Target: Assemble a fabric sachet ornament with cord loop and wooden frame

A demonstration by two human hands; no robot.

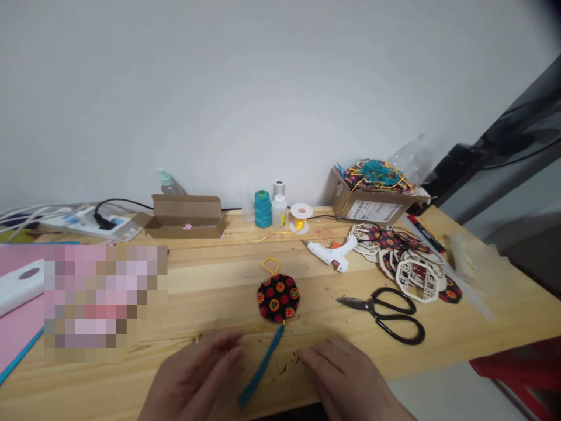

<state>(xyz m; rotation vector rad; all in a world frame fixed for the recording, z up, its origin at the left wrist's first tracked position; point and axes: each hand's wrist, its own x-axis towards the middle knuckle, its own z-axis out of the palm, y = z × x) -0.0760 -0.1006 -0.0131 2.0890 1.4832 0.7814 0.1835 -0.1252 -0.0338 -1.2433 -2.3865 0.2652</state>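
A round black fabric pendant (278,297) with red and orange flower patterns lies on the wooden table, a yellow cord loop (271,266) at its top. From its bottom hangs a teal tassel (263,367), slanting down between my hands. My left hand (197,374) is left of the tassel, fingers loosely curved and apart from the thumb, nothing visible in it. To the tassel's right, my right hand (346,377) rests low over the table with its fingers stretched out, beside small dark scraps (289,363). Neither hand touches the pendant.
Black-handled scissors (377,313) lie right of the pendant, below a white glue gun (335,254). Lattice-patterned pieces (418,279) are heaped farther right. Behind stand a teal thread cone (263,209), a yellow cord spool (301,218), an open brown box (186,225) and a full carton (372,206).
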